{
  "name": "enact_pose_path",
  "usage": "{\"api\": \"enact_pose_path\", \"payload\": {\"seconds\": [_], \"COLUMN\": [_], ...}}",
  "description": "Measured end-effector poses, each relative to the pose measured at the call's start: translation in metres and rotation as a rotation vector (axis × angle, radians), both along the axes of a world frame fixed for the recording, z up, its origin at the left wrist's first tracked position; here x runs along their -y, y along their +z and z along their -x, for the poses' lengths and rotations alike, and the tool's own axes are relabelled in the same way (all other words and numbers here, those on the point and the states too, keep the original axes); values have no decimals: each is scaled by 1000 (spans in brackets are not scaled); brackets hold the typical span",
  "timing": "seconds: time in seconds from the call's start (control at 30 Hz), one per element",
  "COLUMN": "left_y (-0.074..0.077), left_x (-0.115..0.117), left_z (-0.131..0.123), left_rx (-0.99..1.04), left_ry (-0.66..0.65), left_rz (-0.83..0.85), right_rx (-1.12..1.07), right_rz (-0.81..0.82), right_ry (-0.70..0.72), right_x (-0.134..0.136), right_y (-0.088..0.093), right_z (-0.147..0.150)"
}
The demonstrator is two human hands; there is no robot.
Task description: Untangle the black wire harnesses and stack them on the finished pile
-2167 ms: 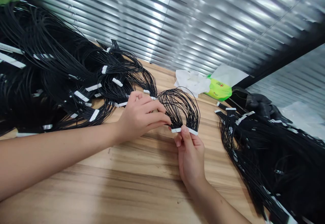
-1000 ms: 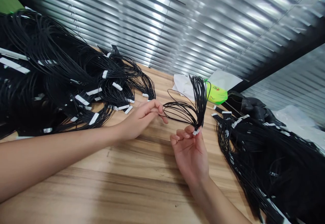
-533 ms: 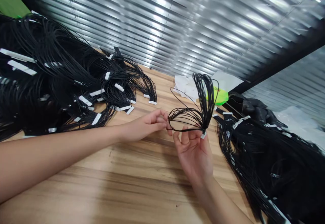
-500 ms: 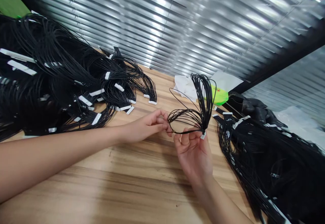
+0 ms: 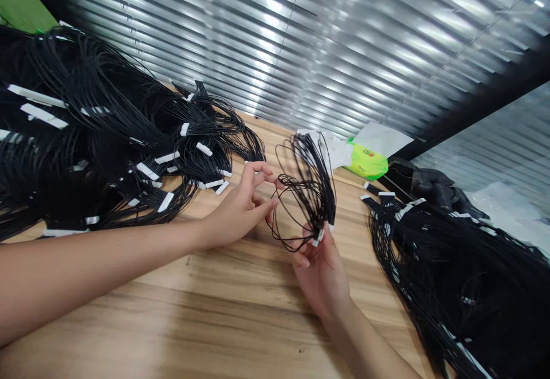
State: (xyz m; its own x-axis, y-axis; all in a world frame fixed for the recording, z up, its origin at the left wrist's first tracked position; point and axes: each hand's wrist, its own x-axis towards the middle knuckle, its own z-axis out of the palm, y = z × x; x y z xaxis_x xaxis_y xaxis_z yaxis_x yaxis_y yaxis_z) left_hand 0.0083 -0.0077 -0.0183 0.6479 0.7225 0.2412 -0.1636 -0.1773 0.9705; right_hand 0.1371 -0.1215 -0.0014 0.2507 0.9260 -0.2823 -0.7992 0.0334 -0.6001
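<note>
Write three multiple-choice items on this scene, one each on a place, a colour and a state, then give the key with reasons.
1. Where is the green packet?
A) Hanging on the blinds
B) Beyond the held wires, beside a white tissue
C) On the floor

2. What colour are the wires in the bundle?
A) Red
B) Blue
C) Black

3. What does the right hand hold?
A) The bundle's white connector end
B) A folded cloth
C) Nothing

Key:
1. B, since the packet lies behind the bundle, next to the tissue.
2. C, since every loop shows black.
3. A, since the fingers close around that end.
</note>
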Motion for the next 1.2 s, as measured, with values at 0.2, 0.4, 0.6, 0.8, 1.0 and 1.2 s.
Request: {"api": "enact_pose_path", "payload": {"seconds": [0.2, 0.4, 0.6, 0.8, 1.0, 1.2], "left_y": [-15, -3, 1, 3, 20, 20], "left_x": [-12, -8, -6, -13, -1, 4], "left_z": [0, -2, -3, 1, 7, 8], "left_rx": [-199, -170, -206, -220, -165, -213], "left_ry": [11, -40, -24, 188, 249, 217], "left_rz": [-76, -23, 15, -176, -552, -871], "right_rx": [-15, -164, -146, 197, 371, 422], "right_rz": [-10, -29, -71, -38, 33, 41], "right_ry": [-69, -129, -100, -208, -254, -263], "right_x": [-1, -7, -7, -9, -10, -9], "right_y": [-4, -2, -2, -6, -14, -16], "right_z": [5, -18, -19, -8, -5, -4]}}
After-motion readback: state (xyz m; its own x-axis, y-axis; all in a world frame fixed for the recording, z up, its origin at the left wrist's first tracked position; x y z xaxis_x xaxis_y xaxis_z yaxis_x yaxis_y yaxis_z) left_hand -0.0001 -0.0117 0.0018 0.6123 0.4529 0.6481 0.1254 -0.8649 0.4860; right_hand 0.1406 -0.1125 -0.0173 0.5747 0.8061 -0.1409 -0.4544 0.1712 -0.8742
